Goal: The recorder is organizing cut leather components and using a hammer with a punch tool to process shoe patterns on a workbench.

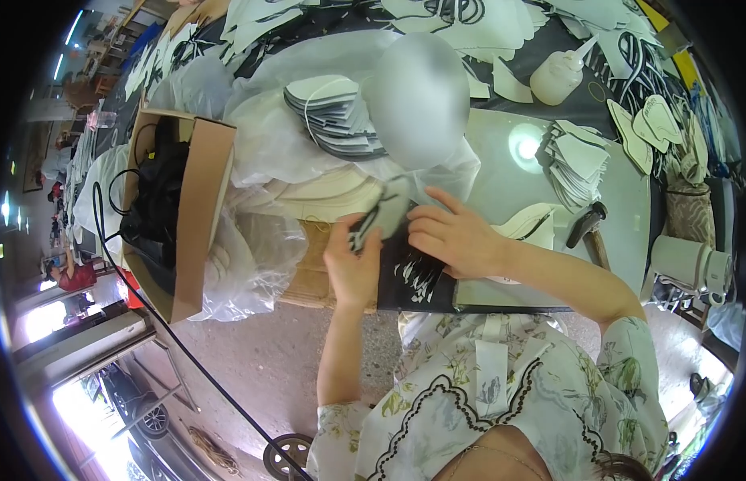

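Observation:
My left hand (353, 260) pinches a small white cut piece with black edging (386, 210), blurred by motion and tilted above the table. Close beside it is my right hand (455, 240), its fingers bent together and one finger sticking out. What its fingertips grip is hidden. Under and beside the right hand lies a bunch of thin black strips with white tips (421, 276). White curved pieces (533, 228) lie partly beneath my right forearm. Farther off sits a banded stack of white, dark-edged pieces (333, 116) on clear plastic.
An open cardboard box (204, 208) of black items stands at left, a black cable (196, 361) running past it. At right are a hammer (593, 232), a fanned stack of white pieces (577, 164) and a white squeeze bottle (557, 78). A blurred oval covers the middle back.

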Tool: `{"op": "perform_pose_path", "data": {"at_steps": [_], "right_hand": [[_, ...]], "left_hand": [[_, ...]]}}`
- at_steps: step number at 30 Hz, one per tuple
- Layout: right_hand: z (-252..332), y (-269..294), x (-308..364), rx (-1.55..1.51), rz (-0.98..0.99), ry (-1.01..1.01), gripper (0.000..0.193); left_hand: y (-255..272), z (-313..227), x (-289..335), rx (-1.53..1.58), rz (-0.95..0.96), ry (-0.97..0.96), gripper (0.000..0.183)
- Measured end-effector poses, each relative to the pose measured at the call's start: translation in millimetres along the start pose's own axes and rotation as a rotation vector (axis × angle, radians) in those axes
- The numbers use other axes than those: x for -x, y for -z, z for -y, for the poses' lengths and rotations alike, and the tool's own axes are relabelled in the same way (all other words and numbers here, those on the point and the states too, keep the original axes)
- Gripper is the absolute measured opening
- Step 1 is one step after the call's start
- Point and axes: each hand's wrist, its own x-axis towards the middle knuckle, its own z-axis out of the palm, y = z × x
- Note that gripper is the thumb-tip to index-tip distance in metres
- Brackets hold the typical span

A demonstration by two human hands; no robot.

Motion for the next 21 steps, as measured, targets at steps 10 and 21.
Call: {"op": "perform_pose_path", "data": {"at_steps": [10,21], "right_hand": [[-24,56,5,-2.052,-0.022,-0.308,0.075],[-3,62,-2,-1.436,-0.078,-0.417,0.059]], "left_hand": [[45,-52,-31,0.126,0.539,-0.584,0.022],[-14,-50,-25,0.381,0.198,-0.307,0.041]]}}
